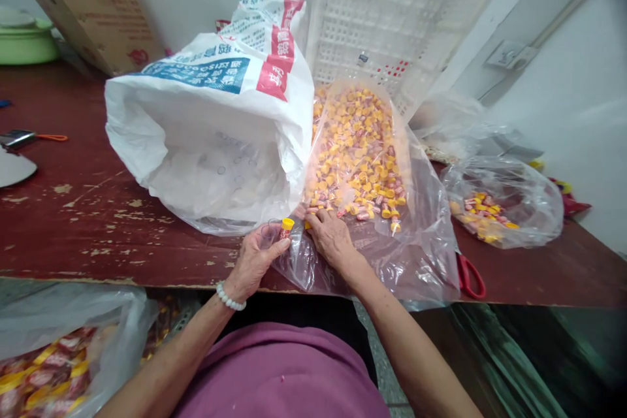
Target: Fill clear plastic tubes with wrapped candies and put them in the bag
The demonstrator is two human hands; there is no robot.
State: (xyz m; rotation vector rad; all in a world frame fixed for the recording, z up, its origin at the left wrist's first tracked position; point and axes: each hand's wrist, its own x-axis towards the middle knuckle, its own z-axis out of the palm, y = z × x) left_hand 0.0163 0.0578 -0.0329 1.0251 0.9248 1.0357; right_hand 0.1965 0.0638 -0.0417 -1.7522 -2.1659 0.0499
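Note:
My left hand (257, 253), with a beaded bracelet at the wrist, pinches a small yellow-topped red tube (286, 228) and seems to hold thin clear rings beside it. My right hand (329, 234) reaches to the near left edge of a heap of yellow and red pieces (362, 144), its fingertips closed near a yellow piece; what they grip is too small to tell. The heap lies on and under clear plastic film (426, 261). Left of it, a large white printed sack (210, 85) lies open toward me, with clear rings inside.
Red-handled scissors (471, 276) lie at the table's front edge. A clear bag (504, 202) of similar pieces is on the right. White crates (386, 6) stand behind. A cardboard box (93, 6) and green pot (27, 39) are back left. Another filled bag (122, 313) sits below the table.

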